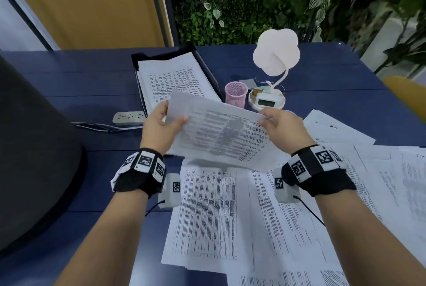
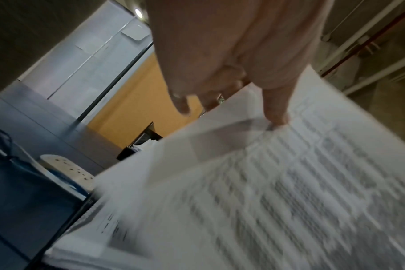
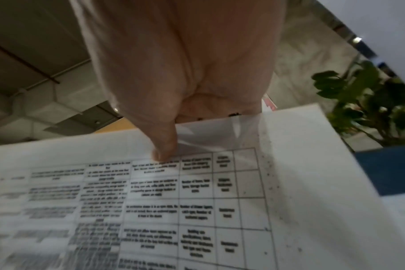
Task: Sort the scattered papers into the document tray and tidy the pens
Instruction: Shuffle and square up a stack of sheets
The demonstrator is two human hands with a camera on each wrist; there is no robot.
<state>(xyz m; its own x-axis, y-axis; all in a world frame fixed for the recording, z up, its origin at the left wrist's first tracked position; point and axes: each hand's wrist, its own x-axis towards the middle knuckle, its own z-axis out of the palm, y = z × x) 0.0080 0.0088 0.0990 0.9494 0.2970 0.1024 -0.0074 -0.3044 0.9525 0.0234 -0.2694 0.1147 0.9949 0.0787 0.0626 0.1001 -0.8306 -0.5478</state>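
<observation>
Both hands hold a printed sheet (image 1: 221, 133) in the air over the blue table (image 1: 80, 82), just in front of the black document tray (image 1: 208, 71). My left hand (image 1: 164, 122) pinches the sheet's left edge, thumb on top (image 2: 276, 117). At the sheet's right edge my right hand (image 1: 270, 120) pinches it, thumb pressed on the print (image 3: 164, 151). The tray holds a stack of printed papers (image 1: 170, 78). More printed sheets (image 1: 207, 216) lie scattered on the table below and to the right. An empty-looking pink mesh pen cup (image 1: 235, 94) stands right of the tray. No pens are visible.
A white flower-shaped desk lamp with a clock base (image 1: 267, 101) stands beside the cup. A white power strip (image 1: 129, 117) with its cable lies left of the tray. A dark chair back (image 1: 34, 147) fills the left side. Foliage lines the wall behind.
</observation>
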